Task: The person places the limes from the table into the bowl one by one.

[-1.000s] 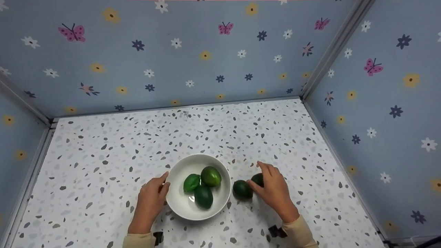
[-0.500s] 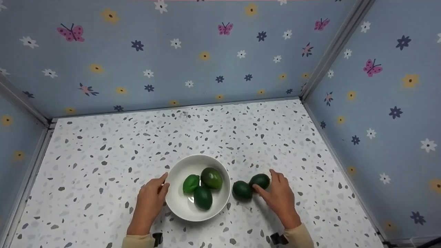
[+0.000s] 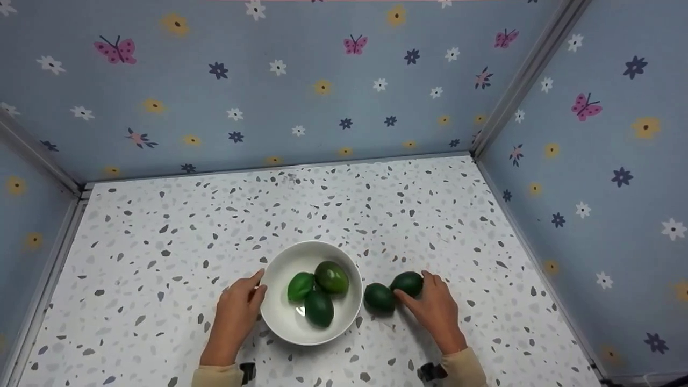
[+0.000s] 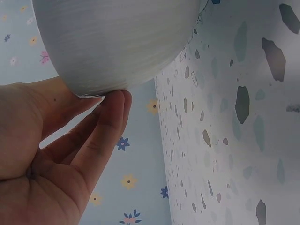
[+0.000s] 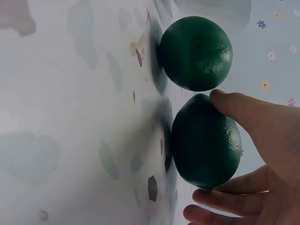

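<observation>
My left hand [image 3: 235,312] rests its thumb and fingertips against the outer left side of a white bowl [image 3: 270,317]. The left wrist view has these fingertips [image 4: 115,101] touching the bowl near its rim. A bright green lime-like fruit [image 3: 300,286], a green fruit with a yellowish patch [image 3: 331,278] and a dark green fruit [image 3: 319,309] lie inside. Right of the bowl, my right hand [image 3: 434,312] pinches a dark green avocado [image 5: 205,143] end to end between thumb and fingers. Beside it lies a second dark green avocado [image 5: 197,54], rounder from this side.
All this stands on a white speckled tabletop [image 3: 215,215]. A blue wall [image 3: 258,97] with flowers and butterflies rises at the back. Another patterned wall [image 3: 607,177] bounds the right side, with a further one [image 3: 32,215] at the left.
My right hand has drawn back a little toward me and to the right, uncovering the far avocado, then closed its fingers around its ends. The left hand and the bowl have stayed put.
</observation>
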Tool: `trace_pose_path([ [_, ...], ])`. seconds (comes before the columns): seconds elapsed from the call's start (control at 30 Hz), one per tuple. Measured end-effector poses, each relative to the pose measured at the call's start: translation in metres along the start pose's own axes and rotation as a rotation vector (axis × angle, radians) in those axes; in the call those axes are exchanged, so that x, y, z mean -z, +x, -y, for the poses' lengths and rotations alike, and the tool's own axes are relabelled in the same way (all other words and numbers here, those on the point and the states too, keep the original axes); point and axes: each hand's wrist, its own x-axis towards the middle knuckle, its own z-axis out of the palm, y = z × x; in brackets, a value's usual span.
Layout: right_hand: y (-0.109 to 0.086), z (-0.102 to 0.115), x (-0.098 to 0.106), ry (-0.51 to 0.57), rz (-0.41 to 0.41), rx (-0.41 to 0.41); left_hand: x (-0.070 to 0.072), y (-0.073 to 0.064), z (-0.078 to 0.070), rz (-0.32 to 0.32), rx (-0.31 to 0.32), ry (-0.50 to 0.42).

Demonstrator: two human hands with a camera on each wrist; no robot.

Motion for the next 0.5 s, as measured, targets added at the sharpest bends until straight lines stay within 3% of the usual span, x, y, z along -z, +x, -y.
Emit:
trace_pose_path([
  [0.5,0.0043,0.0012,-0.0002,0.039,0.028,-0.018,-0.0007,0.0002,0.0013,-0.017,-0.022,-0.012],
])
